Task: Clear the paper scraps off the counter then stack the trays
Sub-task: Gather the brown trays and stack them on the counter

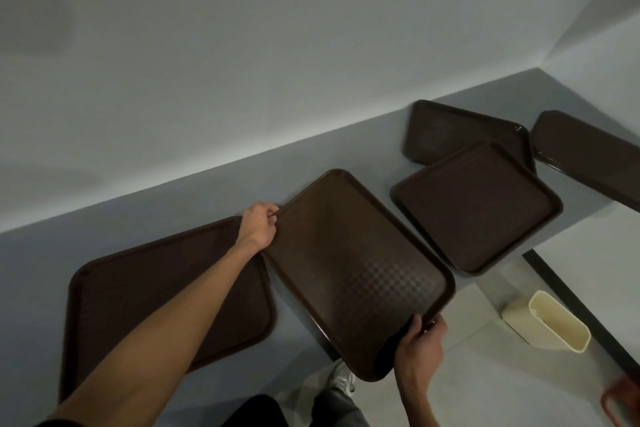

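Fingers of the left hand (259,226) and right hand (419,347) are curling round opposite corners of the middle tray (356,270), apparently lifting it, long axis running far-to-near, the flat tray (156,302) lying just leftward on the counter (38,263).

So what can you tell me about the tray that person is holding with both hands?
Dark brown tray, seemingly plastic: rectangular, rounded corners, raised rim, dotted texture on its base, nothing on it. It lies diagonally, its near end jutting past the counter edge. The left hand grips its far left edge, the right hand its near right edge, thumb on top.
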`<state>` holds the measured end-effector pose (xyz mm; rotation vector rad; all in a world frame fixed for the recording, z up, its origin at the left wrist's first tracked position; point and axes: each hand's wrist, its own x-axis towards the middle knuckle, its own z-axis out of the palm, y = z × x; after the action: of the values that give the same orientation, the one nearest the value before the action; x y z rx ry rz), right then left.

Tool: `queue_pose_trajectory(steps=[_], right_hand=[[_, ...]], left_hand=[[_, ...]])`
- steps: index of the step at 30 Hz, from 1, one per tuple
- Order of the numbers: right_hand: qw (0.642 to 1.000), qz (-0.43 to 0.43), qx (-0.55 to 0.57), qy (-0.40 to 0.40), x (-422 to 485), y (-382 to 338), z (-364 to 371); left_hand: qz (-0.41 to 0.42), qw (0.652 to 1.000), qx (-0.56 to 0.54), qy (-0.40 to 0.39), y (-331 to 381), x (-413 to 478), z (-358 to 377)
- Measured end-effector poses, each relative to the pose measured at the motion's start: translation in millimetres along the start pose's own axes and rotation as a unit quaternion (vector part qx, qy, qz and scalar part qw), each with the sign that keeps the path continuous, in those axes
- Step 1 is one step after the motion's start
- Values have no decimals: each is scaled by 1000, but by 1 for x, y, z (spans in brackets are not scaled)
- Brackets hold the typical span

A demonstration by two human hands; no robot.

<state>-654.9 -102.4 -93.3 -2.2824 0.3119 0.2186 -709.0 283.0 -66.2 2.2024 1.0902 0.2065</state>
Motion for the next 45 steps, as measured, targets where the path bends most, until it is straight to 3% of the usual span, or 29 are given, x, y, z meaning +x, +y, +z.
queue_pose_trajectory(steps=[7, 19, 26, 31, 39, 45], right_hand=[[990, -138, 5, -8, -33, -56, 27], [941, -295, 28, -160, -140, -137, 127], [905, -360, -38, -225, -162, -145, 182], [889, -376, -162, -205, -167, -136, 200], [871, -402, -236, -153, -149, -107, 222], [858, -379, -277, -209, -143, -126, 216]], left_hand=[[-11, 995, -17, 99, -80, -73, -105], [-162, 959, -45, 228, -254, -216, -204], [-218, 948, -54, 224, -300, -265, -198], [-223, 955, -50, 188, -324, -280, -177], [-181, 966, -9, 183, -324, -282, -161], [-186, 966, -43, 172, -313, -286, -153]])
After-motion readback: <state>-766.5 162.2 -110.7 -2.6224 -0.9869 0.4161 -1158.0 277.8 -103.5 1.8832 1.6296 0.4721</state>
